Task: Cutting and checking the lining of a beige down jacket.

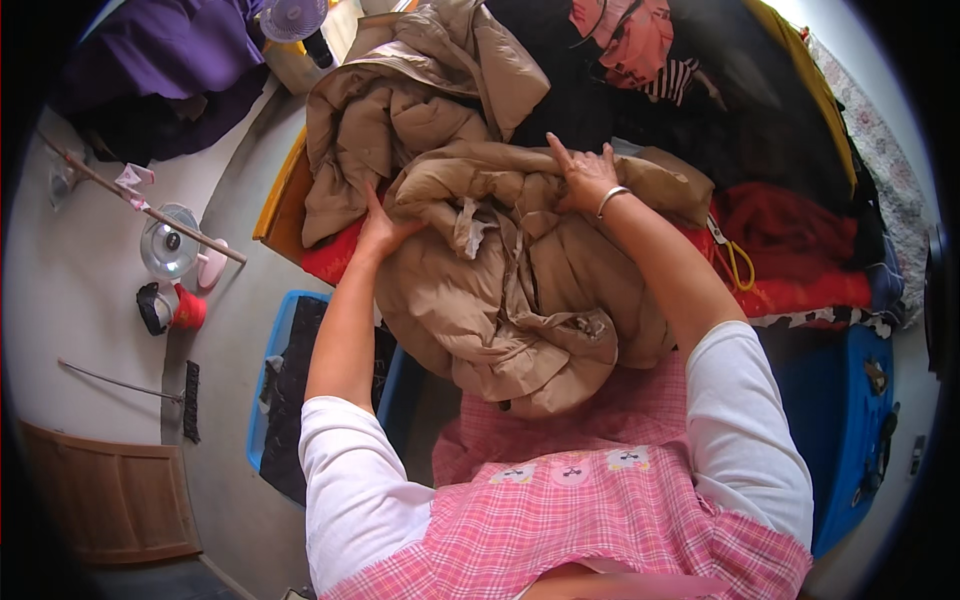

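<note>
A bulky tan puffer jacket point(455, 300) lies bunched up in front of me, its lower part hanging over my pink checked apron. My left hand point(385, 230) grips its left edge, thumb and forefinger wide apart, other fingertips hidden. On the upper right, my right hand point(588, 182) is closed over a rolled fold, one finger stretched out and the others bent into the cloth. A bracelet circles that wrist. A whitish scrap point(472, 230), perhaps a label or lining, shows among the folds between my hands.
More tan padded cloth point(400, 120) is heaped beyond. Yellow-handled scissors point(738, 262) lie on red cloth point(800, 290) at the right. A blue tub point(262, 420) with dark cloth stands at lower left, a blue container point(850, 440) at right. Dark clothes pile up at the back.
</note>
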